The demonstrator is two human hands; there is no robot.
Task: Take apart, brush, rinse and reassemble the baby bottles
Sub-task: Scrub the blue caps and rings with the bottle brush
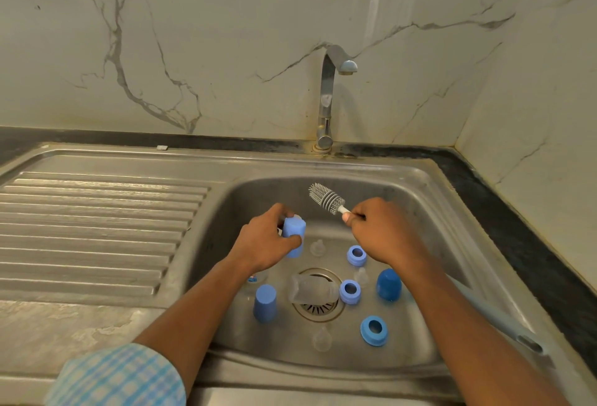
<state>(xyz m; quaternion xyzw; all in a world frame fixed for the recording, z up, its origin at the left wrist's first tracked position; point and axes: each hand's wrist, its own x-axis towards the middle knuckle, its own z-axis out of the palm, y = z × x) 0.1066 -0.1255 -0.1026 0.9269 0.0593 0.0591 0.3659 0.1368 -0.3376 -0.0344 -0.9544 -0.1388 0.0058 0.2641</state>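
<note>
My left hand [263, 241] grips a light blue bottle cap [294, 236] above the steel sink basin [429, 211]. My right hand [378, 231] holds the white handle of a grey bottle brush [326, 198], its bristle head pointing up and left, apart from the cap. On the basin floor lie a clear bottle [311, 289] across the drain, another light blue cap [265, 303], a dark blue cap [388, 284], three blue collar rings [356, 255] [350, 291] [374, 330] and clear teats [317, 247] [322, 339].
A steel tap [329, 95] stands behind the basin, with no water running. The ribbed draining board [97, 228] lies to the left. Marble walls close the back and right. A dark counter edge [517, 228] runs along the right.
</note>
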